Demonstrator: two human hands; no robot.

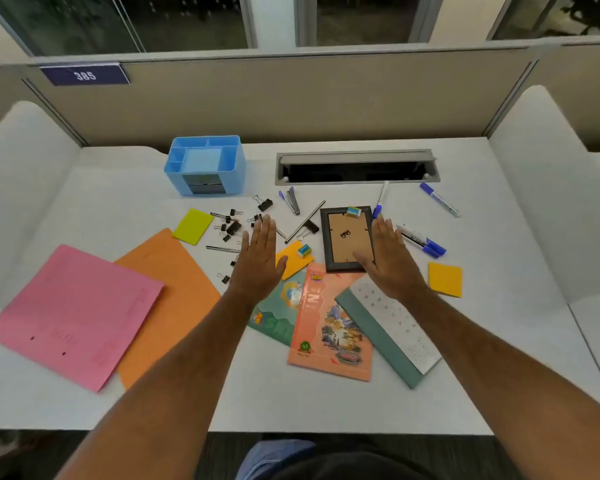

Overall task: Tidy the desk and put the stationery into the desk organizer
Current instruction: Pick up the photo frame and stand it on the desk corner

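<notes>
Behind both flat hands, desk organizer (pixel 205 165) stands upright, opening upward.

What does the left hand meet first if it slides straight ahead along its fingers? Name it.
Probably the black binder clips right at the fingertips of the left hand. Beyond them lies another clip. The hand's height above the desk is unclear.

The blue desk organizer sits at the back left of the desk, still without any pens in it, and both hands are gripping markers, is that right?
Not quite. The head view shows both hands holding nothing: the left hand and right hand hover flat, fingers straight. The blue desk organizer does sit back left without pens; the markers lie on the desk.
</notes>
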